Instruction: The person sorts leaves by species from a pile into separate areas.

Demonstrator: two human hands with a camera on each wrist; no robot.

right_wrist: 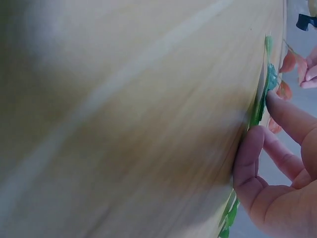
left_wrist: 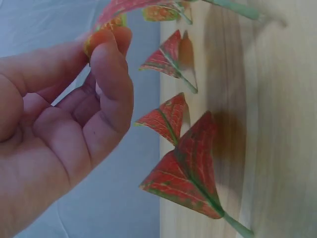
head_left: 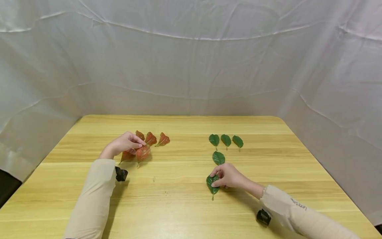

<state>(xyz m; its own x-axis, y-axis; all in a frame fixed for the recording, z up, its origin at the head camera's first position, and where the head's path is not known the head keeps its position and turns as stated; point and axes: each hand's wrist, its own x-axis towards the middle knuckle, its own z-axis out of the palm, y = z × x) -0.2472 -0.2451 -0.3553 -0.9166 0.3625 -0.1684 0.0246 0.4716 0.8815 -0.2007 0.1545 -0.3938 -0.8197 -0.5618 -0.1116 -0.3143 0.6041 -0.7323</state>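
My left hand (head_left: 127,142) pinches a red leaf (head_left: 143,153) by its top edge, above the table. In the left wrist view the held leaf (left_wrist: 136,7) is cut off at the top. Another red leaf (head_left: 126,156) lies under that hand, partly hidden. Beyond it are three more red leaves, one of them (head_left: 163,139) off to the right. My right hand (head_left: 231,176) holds a green leaf (head_left: 210,181) low at the table, thumb on its upper face. Just above this hand lies a green leaf (head_left: 219,157), and three more, including one in the middle (head_left: 225,140), form a row behind.
The wooden table (head_left: 179,205) has pale grain and rounded far corners. A grey-white sheet (head_left: 191,73) hangs round its back and sides. Black wrist devices, one on the left (head_left: 121,174) and one on the right (head_left: 264,217), hang below the sleeves.
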